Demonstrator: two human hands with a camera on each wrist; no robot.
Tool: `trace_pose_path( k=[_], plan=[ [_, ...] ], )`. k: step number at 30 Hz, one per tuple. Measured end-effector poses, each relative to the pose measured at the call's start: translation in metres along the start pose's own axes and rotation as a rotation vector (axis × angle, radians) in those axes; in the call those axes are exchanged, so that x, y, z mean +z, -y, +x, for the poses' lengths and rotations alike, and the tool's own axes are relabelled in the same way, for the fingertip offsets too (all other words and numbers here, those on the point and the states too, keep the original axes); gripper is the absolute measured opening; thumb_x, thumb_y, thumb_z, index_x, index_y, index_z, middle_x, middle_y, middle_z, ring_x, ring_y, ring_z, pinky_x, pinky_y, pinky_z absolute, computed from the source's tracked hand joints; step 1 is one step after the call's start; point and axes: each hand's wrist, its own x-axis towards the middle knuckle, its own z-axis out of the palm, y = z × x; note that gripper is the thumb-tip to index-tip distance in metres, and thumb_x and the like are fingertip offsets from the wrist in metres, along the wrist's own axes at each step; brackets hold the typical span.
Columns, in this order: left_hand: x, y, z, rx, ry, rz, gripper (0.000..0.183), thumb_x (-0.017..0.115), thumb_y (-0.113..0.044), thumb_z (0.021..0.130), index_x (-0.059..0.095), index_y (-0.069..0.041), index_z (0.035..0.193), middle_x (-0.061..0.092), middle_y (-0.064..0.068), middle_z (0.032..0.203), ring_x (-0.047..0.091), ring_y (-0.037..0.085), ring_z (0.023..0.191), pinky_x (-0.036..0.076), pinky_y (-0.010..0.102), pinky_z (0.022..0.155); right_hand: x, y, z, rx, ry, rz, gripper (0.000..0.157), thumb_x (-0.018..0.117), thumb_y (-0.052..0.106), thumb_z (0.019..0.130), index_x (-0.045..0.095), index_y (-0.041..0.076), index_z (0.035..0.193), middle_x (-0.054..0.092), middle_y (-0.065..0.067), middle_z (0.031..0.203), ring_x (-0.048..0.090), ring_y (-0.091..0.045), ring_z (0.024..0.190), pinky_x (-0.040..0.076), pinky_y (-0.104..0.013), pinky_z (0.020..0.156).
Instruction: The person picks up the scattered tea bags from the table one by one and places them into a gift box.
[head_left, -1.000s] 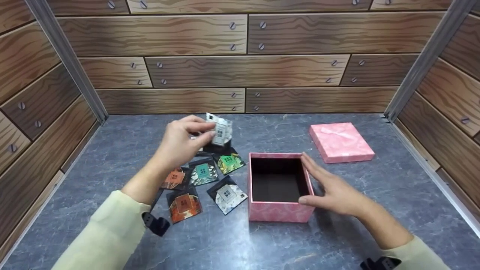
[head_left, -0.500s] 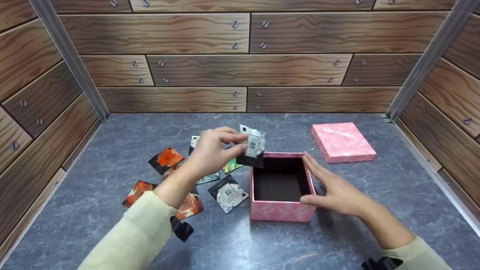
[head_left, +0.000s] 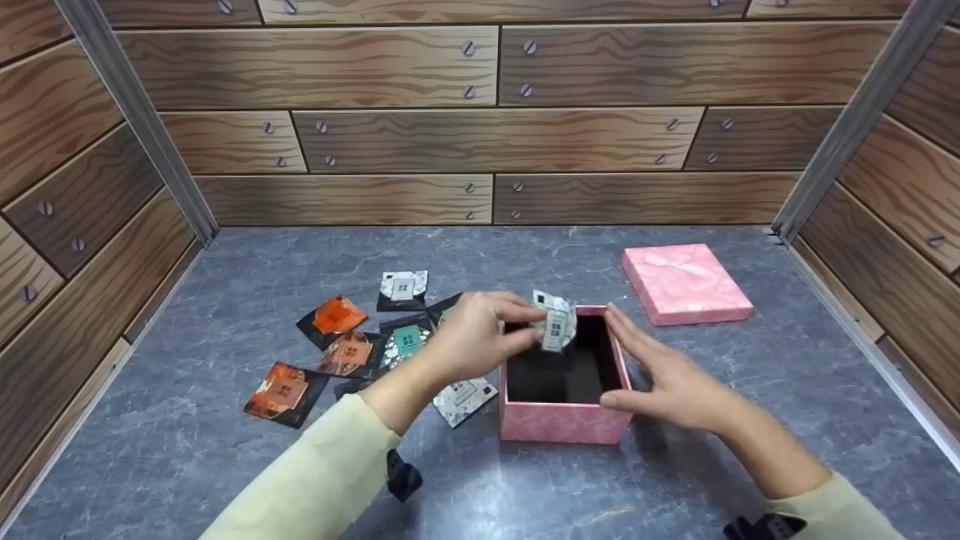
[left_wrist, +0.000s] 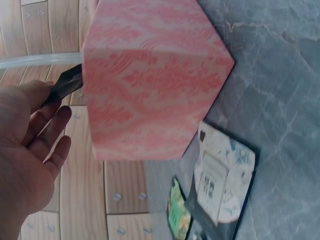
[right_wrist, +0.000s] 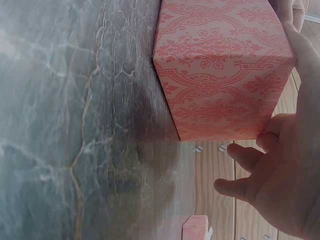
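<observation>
My left hand (head_left: pixel 476 337) pinches a small black-and-white sachet (head_left: pixel 556 324) between thumb and fingers, above the left side of an uncovered pink box (head_left: pixel 564 424). In the left wrist view, the dark end of this sachet (left_wrist: pixel 69 84) sticks out from the fingertips beside the box's top edge. My right hand (head_left: pixel 667 382) rests on the box's right rim, thumb at the near corner and straight fingers toward the far corner. The right wrist view shows its fingers (right_wrist: pixel 245 159) spread beside the patterned wall. Inside, the box is dark; part of its floor is hidden.
Several sachets lie left of the box, among them an orange one (head_left: pixel 283 391), a white one (head_left: pixel 403 289) and a teal one (head_left: pixel 406 341). Another white sachet (head_left: pixel 465 401) lies close to the box. The pink lid (head_left: pixel 686 285) lies at the back right. Wood-patterned walls enclose the table.
My left hand has carried the sachet rightward and toward me, from above the other sachets to over the box. The right hand has stayed on the box rim.
</observation>
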Motion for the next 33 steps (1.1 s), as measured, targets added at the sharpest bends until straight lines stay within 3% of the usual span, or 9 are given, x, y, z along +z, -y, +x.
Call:
trace_pose_path(
  k=[16, 33],
  plan=[
    [0.035, 0.007, 0.012, 0.115, 0.094, 0.084, 0.026, 0.08, -0.009, 0.095, 0.081, -0.005, 0.12, 0.08, 0.008, 0.112, 0.074, 0.017, 0.107, 0.054, 0.024, 0.098, 0.001, -0.001, 0.0, -0.01, -0.002, -0.008, 0.103, 0.079, 0.049, 0.093, 0.019, 0.018, 0.172, 0.013, -0.005, 0.178, 0.032, -0.048, 0.151, 0.031, -0.071, 0.116],
    [0.046, 0.007, 0.019, 0.104, 0.191, 0.257, 0.027, 0.08, -0.016, 0.094, 0.082, -0.013, 0.122, 0.08, 0.002, 0.115, 0.074, 0.014, 0.108, 0.057, 0.027, 0.094, 0.001, -0.002, 0.001, -0.03, -0.015, -0.005, 0.104, 0.08, 0.046, 0.092, 0.02, 0.015, 0.171, 0.016, -0.007, 0.177, 0.032, -0.045, 0.153, 0.032, -0.07, 0.116]
  ],
)
